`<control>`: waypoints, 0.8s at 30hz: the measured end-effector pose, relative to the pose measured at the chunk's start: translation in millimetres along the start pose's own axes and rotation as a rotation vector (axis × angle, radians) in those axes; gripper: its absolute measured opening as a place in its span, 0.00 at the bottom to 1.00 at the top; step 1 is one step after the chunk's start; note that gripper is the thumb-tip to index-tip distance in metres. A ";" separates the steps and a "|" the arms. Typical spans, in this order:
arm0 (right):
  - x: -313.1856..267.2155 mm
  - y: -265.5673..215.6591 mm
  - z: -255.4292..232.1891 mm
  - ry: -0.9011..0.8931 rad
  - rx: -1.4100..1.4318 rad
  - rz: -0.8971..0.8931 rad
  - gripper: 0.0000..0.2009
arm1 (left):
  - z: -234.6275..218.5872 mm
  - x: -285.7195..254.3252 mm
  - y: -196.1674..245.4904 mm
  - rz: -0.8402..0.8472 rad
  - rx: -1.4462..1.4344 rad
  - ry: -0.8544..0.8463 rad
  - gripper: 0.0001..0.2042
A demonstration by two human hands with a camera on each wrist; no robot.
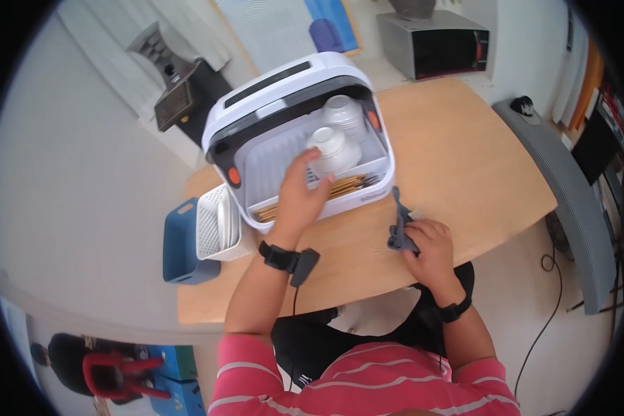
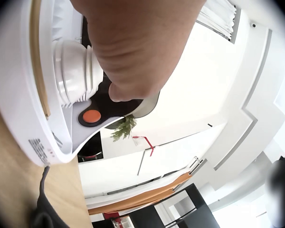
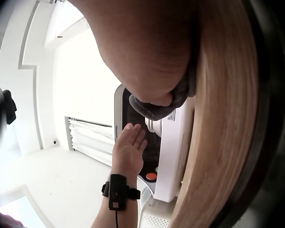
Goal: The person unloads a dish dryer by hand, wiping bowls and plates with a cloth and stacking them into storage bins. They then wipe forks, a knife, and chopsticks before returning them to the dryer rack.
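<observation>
A white dish storage box point(image 1: 298, 78) with a raised dark lid stands on the table. Inside it are two stacks of white bowls, a nearer one point(image 1: 336, 158) and a farther one point(image 1: 344, 119). My left hand point(image 1: 301, 197) reaches over the box's front, its fingertips right at the nearer stack; the right wrist view shows that hand's point(image 3: 128, 156) fingers extended. Wooden chopsticks point(image 1: 347, 185) lie in the front compartment below it. At the box's right front corner, my right hand point(image 1: 433, 249) grips a dark grey cloth point(image 1: 398, 236) over the table.
Left of the box stand a white perforated basket point(image 1: 206, 229) holding white plates point(image 1: 226, 225) and a blue bin point(image 1: 177, 246). The wooden table point(image 1: 457, 149) extends to the right. A microwave point(image 1: 433, 45) sits behind it, and a grey bench point(image 1: 561, 201) runs along the right.
</observation>
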State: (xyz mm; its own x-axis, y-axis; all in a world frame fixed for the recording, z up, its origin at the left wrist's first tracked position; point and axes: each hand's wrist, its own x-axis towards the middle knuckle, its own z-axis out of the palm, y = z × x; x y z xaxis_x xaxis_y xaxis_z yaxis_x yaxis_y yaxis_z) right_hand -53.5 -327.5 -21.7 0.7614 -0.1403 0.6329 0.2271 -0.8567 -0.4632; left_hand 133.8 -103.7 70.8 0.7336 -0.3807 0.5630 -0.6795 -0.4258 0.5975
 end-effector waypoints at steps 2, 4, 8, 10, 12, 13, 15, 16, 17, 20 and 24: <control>-0.4 0.2 2.0 -0.007 -0.004 -0.030 0.15 | -19.3 -32.0 9.6 -0.057 -0.022 -0.007 0.23; 0.0 0.0 2.6 -0.016 -0.012 -0.054 0.15 | -39.8 -51.2 0.5 -0.012 0.026 0.039 0.17; 0.1 -2.0 3.9 -0.037 -0.022 -0.021 0.15 | -110.8 -65.1 -39.9 -0.252 0.148 0.296 0.12; -0.7 -2.8 5.1 -0.029 -0.035 0.005 0.15 | -143.8 -65.6 -53.2 -0.349 0.179 0.346 0.12; -1.3 -2.4 6.3 -0.028 -0.037 0.003 0.15 | -165.9 -70.7 -72.7 -0.526 0.501 0.179 0.15; -1.5 -2.7 6.5 -0.023 -0.044 0.004 0.15 | -170.3 -73.3 -80.2 -0.528 0.499 0.179 0.15; -1.3 -3.7 6.1 -0.026 -0.049 0.005 0.15 | -173.7 -74.8 -87.5 -0.585 0.514 0.043 0.19; -1.0 -3.6 5.1 -0.026 -0.052 0.006 0.15 | -174.5 -73.1 -91.2 -0.582 0.504 0.041 0.19; -1.1 -3.3 4.7 -0.025 -0.065 0.006 0.15 | -174.4 -68.4 -89.0 -0.635 0.567 -0.025 0.19; -2.0 -2.8 5.2 -0.009 -0.062 -0.011 0.15 | -176.6 -50.5 -73.8 -0.712 0.695 -0.167 0.19; -1.9 -2.9 4.8 -0.010 -0.049 -0.017 0.15 | -177.2 -47.9 -72.8 -0.674 0.889 -0.196 0.17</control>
State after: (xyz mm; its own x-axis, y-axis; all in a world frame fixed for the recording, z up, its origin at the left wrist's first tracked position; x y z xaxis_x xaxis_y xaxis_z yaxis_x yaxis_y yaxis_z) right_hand -52.6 -322.3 -24.6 0.7639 -0.1210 0.6339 0.2098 -0.8824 -0.4211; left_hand 146.0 90.9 101.5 0.9893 0.0584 0.1334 0.0475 -0.9954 0.0837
